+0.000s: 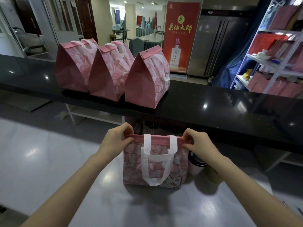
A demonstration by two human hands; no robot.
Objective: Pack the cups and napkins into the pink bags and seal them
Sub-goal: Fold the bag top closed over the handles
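Note:
A pink patterned bag [154, 164] with white handles stands on the grey steel table in front of me. Its top edge is folded over into a flat strip. My left hand [114, 141] pinches the left end of that strip, and my right hand [196, 145] pinches the right end. What is inside the bag is hidden. Right of the bag stands a pale cup with a dark lid [196, 164], and a brown cup [214, 175] shows behind my right forearm. Three sealed pink bags [108, 74] stand in a row on the black counter.
The black counter [213, 104] runs across just beyond the table [49, 161]. A white shelf rack [272, 63] with pink bags and boxes stands at the right. A red banner [180, 35] and a steel cabinet are behind.

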